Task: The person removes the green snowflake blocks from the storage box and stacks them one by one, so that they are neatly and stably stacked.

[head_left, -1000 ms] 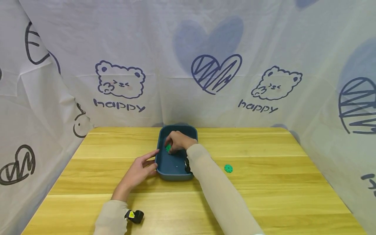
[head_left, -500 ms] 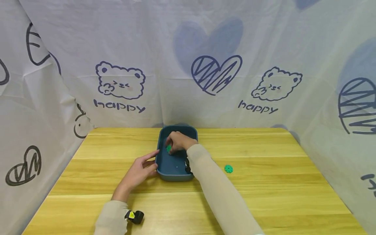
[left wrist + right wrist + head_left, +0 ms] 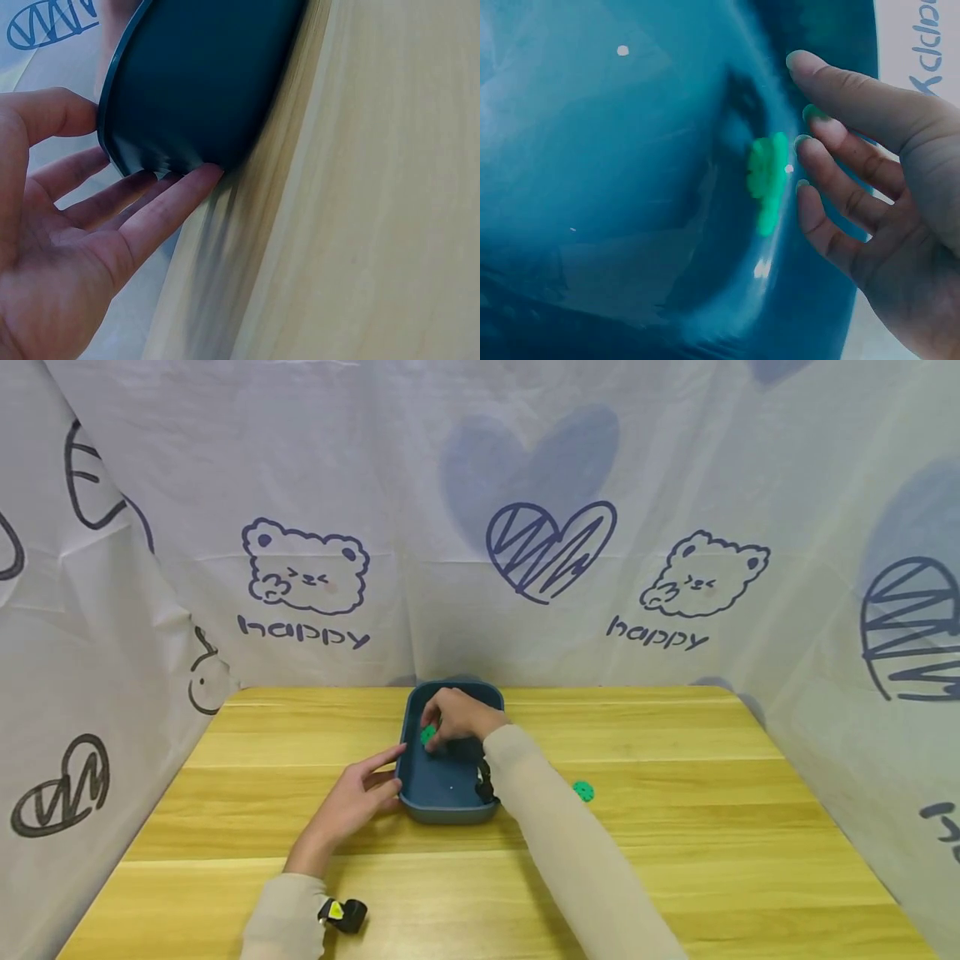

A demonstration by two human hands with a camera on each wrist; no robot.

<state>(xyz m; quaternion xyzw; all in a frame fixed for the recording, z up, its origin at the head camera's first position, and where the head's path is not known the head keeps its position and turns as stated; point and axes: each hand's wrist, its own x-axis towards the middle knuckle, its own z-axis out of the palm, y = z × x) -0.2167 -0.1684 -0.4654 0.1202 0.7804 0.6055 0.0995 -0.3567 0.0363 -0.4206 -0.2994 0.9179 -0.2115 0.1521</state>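
Observation:
A dark blue rectangular bin stands at the back middle of the table. My left hand touches its left outer wall with spread fingers. Inside, a green notched plastic disc lies by the left wall; the right wrist view shows this disc tilted where the floor curves up. My right hand reaches into the bin from the right. In its wrist view the fingertips are loosely bent beside the disc, apart from it. A second green disc lies on the table right of the bin.
The wooden table ends at the back against a white printed cloth, which also hangs at both sides. A black wrist camera sits on the left wrist. The right forearm passes over the bin's right wall.
My right hand and forearm have shifted slightly to the right, and the fingers have loosened around the disc in the bin. The left hand and the bin have stayed put.

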